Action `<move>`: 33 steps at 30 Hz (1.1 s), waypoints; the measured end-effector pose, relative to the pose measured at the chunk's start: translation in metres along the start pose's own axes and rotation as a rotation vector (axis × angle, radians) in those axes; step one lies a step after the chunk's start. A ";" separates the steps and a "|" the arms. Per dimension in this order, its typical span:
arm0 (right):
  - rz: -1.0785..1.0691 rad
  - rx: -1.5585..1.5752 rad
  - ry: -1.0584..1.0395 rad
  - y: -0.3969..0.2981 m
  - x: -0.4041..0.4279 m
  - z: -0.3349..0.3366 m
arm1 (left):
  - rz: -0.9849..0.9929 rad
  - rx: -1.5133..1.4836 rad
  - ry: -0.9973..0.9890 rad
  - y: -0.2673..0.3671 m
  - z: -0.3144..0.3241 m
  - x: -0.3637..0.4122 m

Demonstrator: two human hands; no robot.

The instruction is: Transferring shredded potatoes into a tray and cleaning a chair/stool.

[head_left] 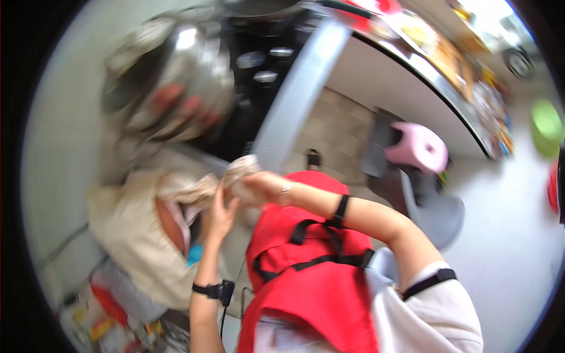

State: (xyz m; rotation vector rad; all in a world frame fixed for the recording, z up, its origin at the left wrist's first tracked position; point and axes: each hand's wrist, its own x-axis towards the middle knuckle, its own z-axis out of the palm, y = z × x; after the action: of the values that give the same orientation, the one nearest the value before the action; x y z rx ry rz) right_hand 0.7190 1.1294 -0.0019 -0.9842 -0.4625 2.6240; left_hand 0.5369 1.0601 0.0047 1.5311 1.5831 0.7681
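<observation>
A crumpled beige-white cloth or bag (240, 176) is between my two hands, above the front corner of the black stove. My right hand (260, 185) grips it from the right. My left hand (223, 214) touches its lower left side with the fingers spread; blur hides whether it grips anything. Just left of my left hand lies a large cream fabric bag (128, 225), its opening showing something brown and pink. A bunched, pale fabric end (190, 187) runs from that bag towards my left fingers.
A shiny metal pot (190, 75) stands on the black stove (251, 97) at the upper left. A pink plastic stool (419, 148) and grey plastic items (437, 216) are on the floor to the right. Packages (106, 326) lie at the lower left. A cluttered counter (423, 66) runs along the upper right.
</observation>
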 end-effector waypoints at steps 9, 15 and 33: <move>-0.353 0.147 0.291 0.014 -0.167 -0.058 | -0.001 -0.508 -0.660 0.078 0.098 0.036; -0.734 0.162 0.784 0.081 -0.282 -0.128 | 0.662 -0.283 -0.920 0.193 0.206 0.029; -0.026 -1.714 1.293 0.218 -0.652 -0.457 | 0.111 0.648 -0.901 0.111 0.379 0.011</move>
State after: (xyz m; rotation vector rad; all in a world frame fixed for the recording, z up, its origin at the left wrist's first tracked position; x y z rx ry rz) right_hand 1.4610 0.7689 -0.0375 -2.4746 -2.1170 0.4616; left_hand 0.9193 1.0438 -0.0940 2.0127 1.0690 -0.4361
